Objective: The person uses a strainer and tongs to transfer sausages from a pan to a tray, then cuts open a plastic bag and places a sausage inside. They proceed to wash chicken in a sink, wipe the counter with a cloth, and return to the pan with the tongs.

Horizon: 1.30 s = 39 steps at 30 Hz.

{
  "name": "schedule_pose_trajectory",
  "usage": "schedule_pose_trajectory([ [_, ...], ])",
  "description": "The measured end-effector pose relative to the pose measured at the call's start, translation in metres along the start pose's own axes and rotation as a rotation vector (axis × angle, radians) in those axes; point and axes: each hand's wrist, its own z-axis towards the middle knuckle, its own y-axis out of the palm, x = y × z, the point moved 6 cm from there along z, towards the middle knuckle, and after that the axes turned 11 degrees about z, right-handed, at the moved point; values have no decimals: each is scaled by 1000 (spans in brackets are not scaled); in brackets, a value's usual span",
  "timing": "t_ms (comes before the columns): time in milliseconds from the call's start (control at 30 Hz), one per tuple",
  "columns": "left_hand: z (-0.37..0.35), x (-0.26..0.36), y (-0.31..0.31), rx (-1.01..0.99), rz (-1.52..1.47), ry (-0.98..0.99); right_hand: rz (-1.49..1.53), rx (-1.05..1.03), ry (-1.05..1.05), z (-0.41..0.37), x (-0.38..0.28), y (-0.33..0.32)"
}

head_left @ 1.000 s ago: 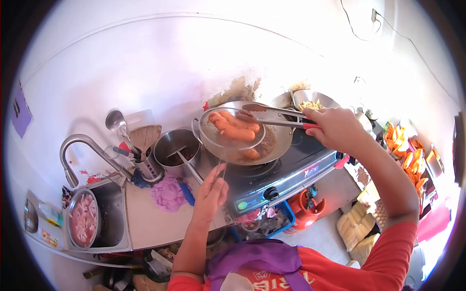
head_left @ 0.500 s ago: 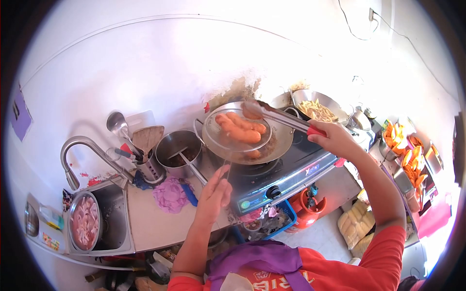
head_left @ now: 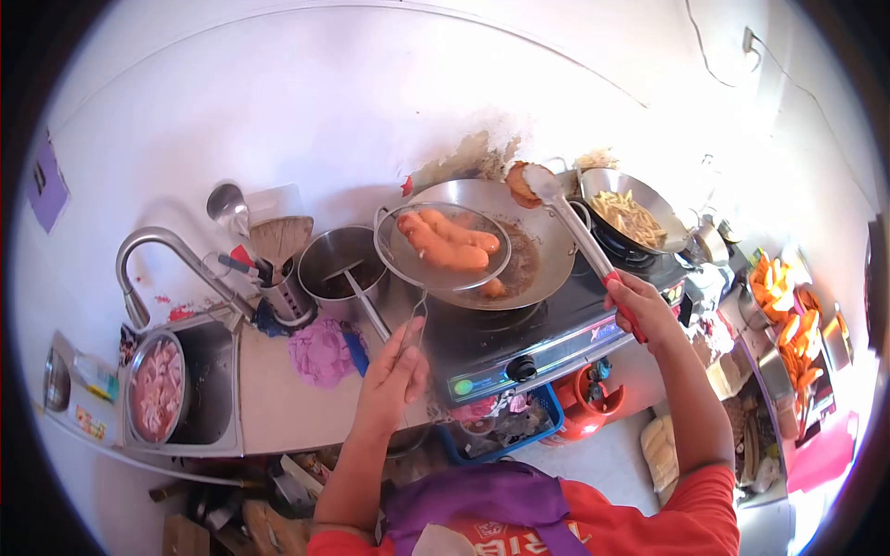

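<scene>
My left hand [head_left: 397, 375] is closed around the thin wire handle of a mesh strainer [head_left: 387, 263], held over the left side of a wok [head_left: 556, 269]. Several long orange fried pieces [head_left: 450, 246] lie in the strainer. In my right hand [head_left: 640, 310] are metal tongs [head_left: 580, 236] with a red grip. The tongs' far end is against a browned orange piece [head_left: 521, 187] above the wok's back rim; whether the jaws pinch it is hard to see. Brown oil and a small orange piece [head_left: 493, 288] are in the wok.
Pale strips fill a second wok [head_left: 640, 176] on the stove [head_left: 575, 324]. To the left stand a saucepan [head_left: 329, 238], a utensil holder [head_left: 289, 301] and a sink with a bowl of raw meat [head_left: 158, 389]. A red gas cylinder [head_left: 584, 417] is below; orange food trays [head_left: 797, 343] stand right.
The tongs have swung from over the strainer to the right, now above the wok's back rim. My right hand is lower, and the strainer sits a little further left over the wok.
</scene>
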Motion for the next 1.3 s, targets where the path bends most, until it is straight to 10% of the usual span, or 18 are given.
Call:
schedule_pose_trajectory([
  [667,-1,-16,88,361,22,-75,216,-268,221,38,29,-60],
  [900,-29,-9,75,186,-148,217,361,-232,196,50,43,-42],
  [933,-45,-1,73,228,-126,225,-70,-303,322,74,51,-60],
  [1300,-295,32,69,777,44,335,105,-712,38,-54,21,159],
])
